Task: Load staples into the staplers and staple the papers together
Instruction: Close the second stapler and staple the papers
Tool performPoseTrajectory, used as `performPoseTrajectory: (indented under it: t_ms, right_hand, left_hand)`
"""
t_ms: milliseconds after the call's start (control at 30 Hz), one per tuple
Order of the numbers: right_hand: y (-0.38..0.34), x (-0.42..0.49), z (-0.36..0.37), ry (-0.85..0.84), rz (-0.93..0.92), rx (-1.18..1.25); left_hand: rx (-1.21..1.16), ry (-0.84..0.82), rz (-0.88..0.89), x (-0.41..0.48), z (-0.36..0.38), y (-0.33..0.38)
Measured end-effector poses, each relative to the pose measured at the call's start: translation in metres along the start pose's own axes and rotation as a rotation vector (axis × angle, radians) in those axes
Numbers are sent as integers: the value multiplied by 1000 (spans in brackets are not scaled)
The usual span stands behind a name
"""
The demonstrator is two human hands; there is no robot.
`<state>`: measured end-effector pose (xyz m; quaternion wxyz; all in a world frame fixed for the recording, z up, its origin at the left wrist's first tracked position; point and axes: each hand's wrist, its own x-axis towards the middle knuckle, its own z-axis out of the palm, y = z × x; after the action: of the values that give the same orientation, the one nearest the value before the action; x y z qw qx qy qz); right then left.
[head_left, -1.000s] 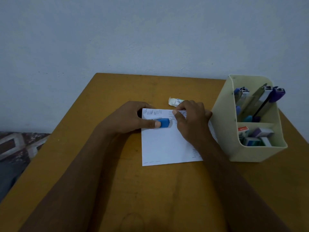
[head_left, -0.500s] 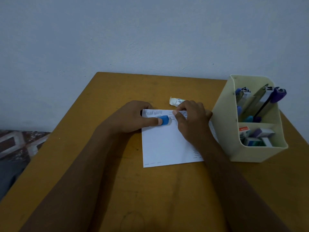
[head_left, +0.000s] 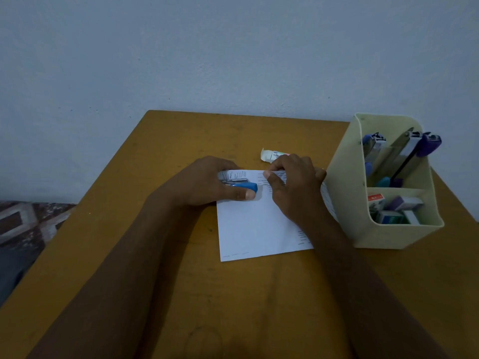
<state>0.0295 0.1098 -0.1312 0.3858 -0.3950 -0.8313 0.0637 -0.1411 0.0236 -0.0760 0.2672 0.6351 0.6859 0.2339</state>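
Observation:
White papers (head_left: 256, 226) lie on the wooden table (head_left: 155, 255), with several staples along their top edge. My left hand (head_left: 204, 182) grips a small blue stapler (head_left: 245, 186) at the papers' top left corner, thumb on its blue top. The stapler's metal jaw shows over the paper edge. My right hand (head_left: 293, 182) pinches the top edge of the papers just right of the stapler.
A cream desk organizer (head_left: 396, 234) stands at the right, holding several staplers upright and small staple boxes in its front pocket. An opened staple box (head_left: 270, 154) lies behind my right hand. The table's left edge drops to a patterned floor.
The blue stapler has shifted slightly left along the top edge, and its metal jaw now shows more. My right hand stays on the papers' top edge.

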Motion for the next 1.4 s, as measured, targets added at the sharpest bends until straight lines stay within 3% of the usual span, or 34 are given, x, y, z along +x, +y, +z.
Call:
performPoseTrajectory:
  t_ms: [600,1400]
  right_hand:
    - [-1,1,1,7,-10,-18]
    - [1,0,1,3,4,-7]
  left_hand:
    - [91,194,30,5,15,0]
    - [212,105,-43,5,11,2]
